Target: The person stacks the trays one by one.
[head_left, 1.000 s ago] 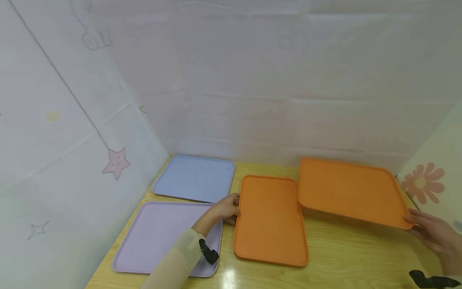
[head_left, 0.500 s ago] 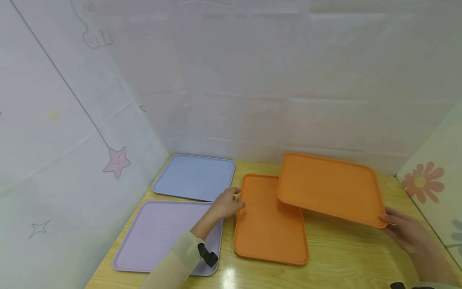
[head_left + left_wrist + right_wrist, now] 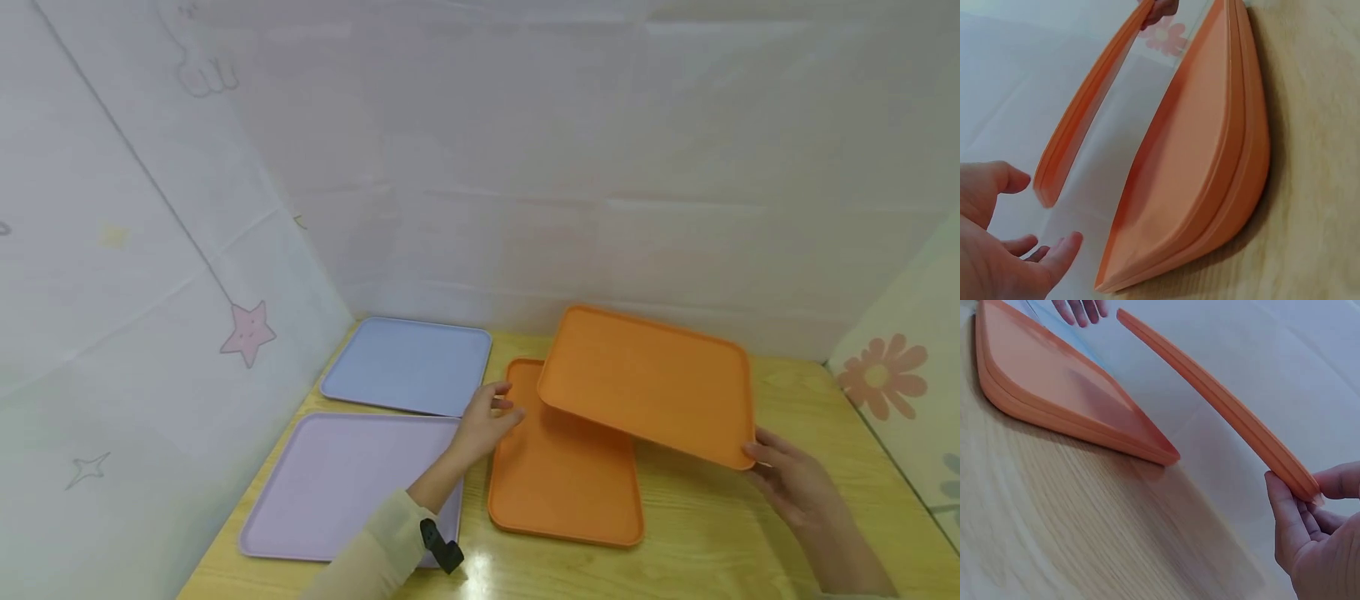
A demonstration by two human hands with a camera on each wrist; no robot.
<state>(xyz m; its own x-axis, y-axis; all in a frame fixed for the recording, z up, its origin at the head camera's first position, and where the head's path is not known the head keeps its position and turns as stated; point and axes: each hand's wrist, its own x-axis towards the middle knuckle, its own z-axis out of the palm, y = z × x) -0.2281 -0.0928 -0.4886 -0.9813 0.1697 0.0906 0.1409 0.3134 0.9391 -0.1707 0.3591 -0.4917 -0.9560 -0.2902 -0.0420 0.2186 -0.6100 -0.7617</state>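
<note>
My right hand (image 3: 798,483) pinches the near right corner of an orange tray (image 3: 652,383), which it holds up at a tilt, left end higher. That raised tray overlaps a second orange tray (image 3: 566,492) lying lengthwise on the table; its edge looks layered in the left wrist view, like stacked trays (image 3: 1185,150). My left hand (image 3: 480,425) hovers over the left edge of the lower tray, fingers spread and holding nothing. In the left wrist view, its thumb and fingers lie close to the raised tray's free end, with a small gap.
A light blue tray (image 3: 408,362) lies at the back left of the wooden table (image 3: 705,542). In front of it is a lilac tray (image 3: 352,483), partly under my left forearm. Pale printed sheets (image 3: 480,167) stand around the back and sides.
My right hand has carried the raised tray leftward, from the right side to above the lower orange tray. My left hand has left the lower tray's side edge and lifted, opening its fingers.
</note>
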